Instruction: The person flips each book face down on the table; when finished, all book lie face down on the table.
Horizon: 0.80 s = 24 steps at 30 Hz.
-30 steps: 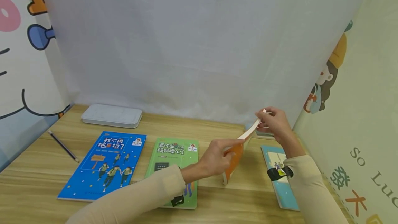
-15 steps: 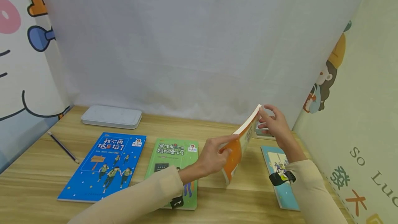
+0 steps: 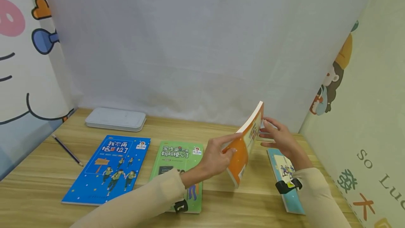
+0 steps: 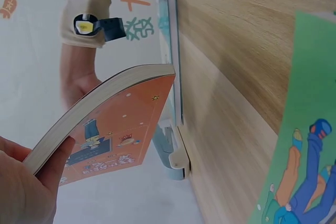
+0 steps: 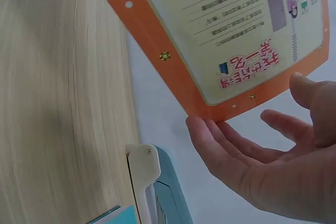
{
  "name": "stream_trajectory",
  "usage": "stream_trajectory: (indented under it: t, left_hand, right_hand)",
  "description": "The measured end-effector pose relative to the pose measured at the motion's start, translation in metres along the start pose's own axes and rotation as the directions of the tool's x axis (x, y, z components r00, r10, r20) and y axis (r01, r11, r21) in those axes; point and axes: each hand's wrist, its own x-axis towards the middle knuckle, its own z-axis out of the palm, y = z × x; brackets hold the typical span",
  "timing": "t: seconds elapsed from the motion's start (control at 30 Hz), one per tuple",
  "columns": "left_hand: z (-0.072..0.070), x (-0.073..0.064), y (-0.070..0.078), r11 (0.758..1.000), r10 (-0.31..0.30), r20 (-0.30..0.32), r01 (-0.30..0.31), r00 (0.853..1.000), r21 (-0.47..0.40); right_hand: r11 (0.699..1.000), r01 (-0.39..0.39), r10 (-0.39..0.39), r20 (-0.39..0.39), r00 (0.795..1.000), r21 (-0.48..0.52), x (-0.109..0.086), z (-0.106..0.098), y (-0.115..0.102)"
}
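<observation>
- Orange book (image 3: pixel 242 157) is off to the right of the green book (image 3: pixel 177 154), raised on edge and tilted; whether its lowest corner touches the tabletop (image 3: pixel 240 208) I cannot tell.
- Left hand (image 3: pixel 218 154), just right of the green book, has its grip on the near end of the orange book, pinching it between thumb and fingers.
- Long axis, as far as it shows, slants from that grip upward and away, farther right of the green book, with a slight bow.
- Right hand (image 3: pixel 280 138), farther still to the right of the green book, is the nearer one to the far end; its grip is slack, fingers loosely bent at or just beside a corner, contact unclear.
- Teal book (image 3: pixel 292 201) lies flat, well right of the green book, partly under the right sleeve (image 3: pixel 316 192).
</observation>
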Motion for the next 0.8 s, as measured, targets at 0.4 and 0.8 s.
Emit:
stream_trajectory:
  t: [0.4,0.8]
  left_hand:
    - [-0.004,-0.001,0.011,0.992,-0.098,-0.029,0.095,0.995,-0.087]
    - [-0.004,-0.001,0.012,0.988,-0.118,-0.033,0.115,0.992,-0.1]
  right_hand:
    - [0.949,-0.031,-0.014,0.141,0.99,0.315,0.009,0.004,0.031]
    - [0.861,-0.073,-0.037,0.205,0.978,0.504,0.013,0.011,0.045]
